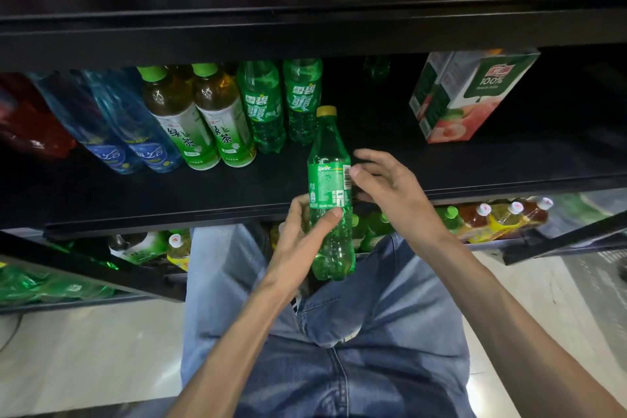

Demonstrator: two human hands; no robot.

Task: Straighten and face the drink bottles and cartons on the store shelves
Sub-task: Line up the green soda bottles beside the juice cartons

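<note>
Gripping Sprite bottle (pixel 329 193) low on body: left hand (pixel 302 234), thumb across front. Touching label edge above that grip: right hand (pixel 390 190), fingers spread.

I see blue jeans (pixel 356 332) filling the lower middle of my view, the person's legs pointing toward the black shelving. Pale glossy floor tiles (pixel 84 343) spread out on either side of them, and a thin dark cable (pixel 10 332) curls across the tiles at the far left edge
</note>
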